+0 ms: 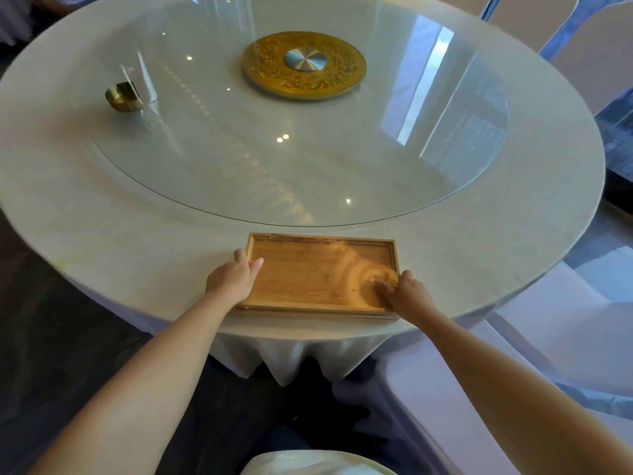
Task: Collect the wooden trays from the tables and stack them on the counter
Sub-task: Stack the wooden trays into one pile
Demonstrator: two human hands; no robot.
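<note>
The tray [318, 275] lies at the table's [137, 255] near edge, lower centre of frame. The left hand [231, 281] grips its left rim; the right hand [406, 294] grips its right near corner.

The right hand [402, 293] is motion-blurred over the near right corner of the wooden tray [315, 279], so its grip is unclear. The left hand [233, 279] hides the tray's left rim. The round table [102, 241] is cut off at the left and far edges.
</note>
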